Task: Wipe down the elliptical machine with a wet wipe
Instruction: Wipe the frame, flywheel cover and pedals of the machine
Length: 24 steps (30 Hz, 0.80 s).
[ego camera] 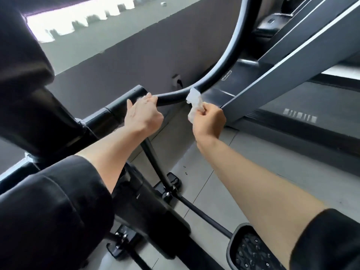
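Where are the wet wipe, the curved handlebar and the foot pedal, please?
wet wipe (193, 103): head view, middle of the crumpled sheet.
curved handlebar (229, 49): head view, bare black tube above the wipe.
foot pedal (251, 250): head view, studded tread.

A white wet wipe (195, 106) hung above the right hand (208, 122), the curved handlebar (218, 75) beyond both hands was glossy black, sleeves (54, 207) were black, and the floor (243, 172) below was pale grey tile.

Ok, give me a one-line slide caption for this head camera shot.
Left hand steadies the elliptical's curved black handlebar while the right hand holds a white wet wipe against it.
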{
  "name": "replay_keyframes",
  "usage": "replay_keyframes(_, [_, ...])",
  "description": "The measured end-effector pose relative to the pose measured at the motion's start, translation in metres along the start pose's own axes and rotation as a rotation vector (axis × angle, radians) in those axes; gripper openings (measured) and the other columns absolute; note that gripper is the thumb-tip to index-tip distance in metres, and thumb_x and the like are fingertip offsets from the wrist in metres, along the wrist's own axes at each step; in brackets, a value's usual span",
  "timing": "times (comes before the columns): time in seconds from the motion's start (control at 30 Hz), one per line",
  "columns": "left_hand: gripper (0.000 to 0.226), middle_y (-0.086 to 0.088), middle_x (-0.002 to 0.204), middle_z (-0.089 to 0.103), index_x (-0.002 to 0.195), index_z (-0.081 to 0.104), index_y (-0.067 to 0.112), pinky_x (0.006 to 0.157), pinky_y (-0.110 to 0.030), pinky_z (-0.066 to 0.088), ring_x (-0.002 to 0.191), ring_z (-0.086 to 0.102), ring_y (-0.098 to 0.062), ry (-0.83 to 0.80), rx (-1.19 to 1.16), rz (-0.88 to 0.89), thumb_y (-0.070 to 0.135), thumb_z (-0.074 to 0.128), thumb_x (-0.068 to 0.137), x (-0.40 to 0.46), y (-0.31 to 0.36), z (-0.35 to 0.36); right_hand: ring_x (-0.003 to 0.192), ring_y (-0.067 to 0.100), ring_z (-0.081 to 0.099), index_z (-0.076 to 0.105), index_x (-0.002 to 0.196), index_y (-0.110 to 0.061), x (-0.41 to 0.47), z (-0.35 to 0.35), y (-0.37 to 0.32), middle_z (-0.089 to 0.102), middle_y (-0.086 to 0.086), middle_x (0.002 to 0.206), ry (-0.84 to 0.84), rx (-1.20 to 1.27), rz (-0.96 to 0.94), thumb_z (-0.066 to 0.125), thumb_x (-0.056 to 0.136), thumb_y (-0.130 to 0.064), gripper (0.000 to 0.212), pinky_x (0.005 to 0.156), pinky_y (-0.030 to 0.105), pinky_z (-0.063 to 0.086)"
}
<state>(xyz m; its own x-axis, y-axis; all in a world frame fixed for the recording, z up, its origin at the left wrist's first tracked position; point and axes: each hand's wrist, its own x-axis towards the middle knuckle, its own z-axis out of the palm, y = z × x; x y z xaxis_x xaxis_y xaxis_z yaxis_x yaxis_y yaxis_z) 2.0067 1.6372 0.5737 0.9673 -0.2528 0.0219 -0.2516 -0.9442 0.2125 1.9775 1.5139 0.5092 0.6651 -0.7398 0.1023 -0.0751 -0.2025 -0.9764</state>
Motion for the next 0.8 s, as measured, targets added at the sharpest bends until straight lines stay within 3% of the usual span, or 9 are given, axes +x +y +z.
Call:
replay_keyframes(0.1, [0.068, -0.006, 0.155, 0.036, 0.151, 0.032, 0.018, 0.119, -0.038, 0.024, 0.141, 0.035, -0.026, 0.026, -0.28, 0.04, -0.004, 0.037, 0.087, -0.001, 0.037, -0.01, 0.049, 0.02, 0.052, 0.06, 0.06, -0.007, 0.015, -0.002, -0.033, 0.057, -0.006, 0.05, -0.048, 0.22, 0.242, 0.066, 0.088, -0.026, 0.035, 0.048, 0.021, 0.041])
replay_keyframes(0.17, [0.069, -0.002, 0.153, 0.04, 0.15, 0.035, 0.021, 0.115, -0.025, 0.028, 0.14, 0.038, -0.02, 0.021, -0.438, 0.091, -0.006, 0.038, 0.087, 0.003, 0.062, -0.022, 0.066, 0.027, 0.066, 0.07, 0.075, -0.002, 0.023, -0.008, -0.04, 0.071, 0.009, 0.068, 0.007, 0.164, 0.206, 0.061, 0.09, -0.038, 0.04, 0.059, 0.029, 0.051])
replay_keyframes(0.23, [0.072, 0.001, 0.154, 0.037, 0.15, 0.035, 0.022, 0.111, -0.017, 0.023, 0.142, 0.034, -0.013, -0.006, -0.518, 0.152, -0.01, 0.037, 0.085, 0.008, 0.085, -0.036, 0.079, 0.036, 0.064, 0.07, 0.08, -0.001, 0.031, -0.028, -0.046, 0.072, 0.016, 0.081, 0.116, 0.049, 0.108, 0.057, 0.091, -0.027, 0.03, 0.064, 0.032, 0.045])
replay_keyframes(0.33, [0.077, 0.0, 0.154, 0.037, 0.15, 0.035, 0.021, 0.118, -0.027, 0.025, 0.142, 0.034, -0.011, -0.024, -0.623, 0.205, -0.014, 0.038, 0.083, 0.012, 0.118, -0.057, 0.09, 0.038, 0.064, 0.071, 0.087, -0.004, 0.053, -0.069, -0.072, 0.073, 0.016, 0.092, 0.238, -0.01, -0.106, 0.054, 0.09, -0.011, 0.019, 0.071, 0.032, 0.041])
replay_keyframes(0.43, [0.075, 0.006, 0.145, 0.048, 0.145, 0.041, 0.021, 0.115, -0.029, 0.032, 0.131, 0.043, -0.002, -0.031, -0.809, 0.254, -0.013, 0.045, 0.078, 0.009, 0.15, -0.079, 0.102, 0.037, 0.065, 0.069, 0.115, -0.001, 0.076, -0.097, -0.11, 0.072, 0.019, 0.106, 0.314, 0.036, -0.402, 0.05, 0.09, -0.006, 0.031, 0.083, 0.031, 0.043])
replay_keyframes(0.53, [0.067, 0.024, 0.117, 0.06, 0.133, 0.043, 0.028, 0.11, -0.025, 0.036, 0.105, 0.053, 0.013, 0.023, -0.978, 0.322, -0.019, 0.045, 0.084, 0.004, 0.177, -0.093, 0.1, 0.038, 0.066, 0.061, 0.127, 0.0, 0.091, -0.11, -0.132, 0.07, 0.024, 0.105, 0.227, -0.008, -0.597, 0.04, 0.086, -0.013, 0.048, 0.084, 0.035, 0.044])
replay_keyframes(0.6, [0.069, 0.011, 0.141, 0.045, 0.15, 0.027, 0.024, 0.113, -0.025, 0.031, 0.126, 0.044, -0.001, 0.123, -1.003, 0.269, -0.013, 0.042, 0.093, 0.003, 0.188, -0.099, 0.098, 0.038, 0.064, 0.056, 0.134, -0.004, 0.091, -0.112, -0.126, 0.07, 0.025, 0.103, 0.195, -0.147, -0.582, 0.041, 0.092, -0.011, 0.045, 0.079, 0.033, 0.039])
replay_keyframes(0.7, [0.072, 0.004, 0.161, 0.02, 0.156, 0.007, 0.031, 0.117, -0.043, 0.03, 0.146, 0.026, -0.016, 0.261, -1.013, 0.258, 0.01, 0.039, 0.095, 0.002, 0.203, -0.114, 0.1, 0.039, 0.064, 0.063, 0.122, -0.004, 0.088, -0.117, -0.124, 0.071, 0.023, 0.104, 0.144, -0.169, -0.515, 0.046, 0.096, -0.004, 0.032, 0.083, 0.033, 0.039])
replay_keyframes(0.8, [0.072, -0.005, 0.159, 0.028, 0.155, 0.016, 0.027, 0.116, -0.047, 0.029, 0.145, 0.029, -0.023, 0.345, -0.918, 0.293, 0.026, 0.037, 0.086, 0.009, 0.219, -0.128, 0.083, 0.036, 0.066, 0.066, 0.092, -0.007, 0.111, -0.123, -0.169, 0.072, 0.014, 0.087, 0.096, -0.05, -0.592, 0.05, 0.098, -0.013, 0.019, 0.072, 0.034, 0.041])
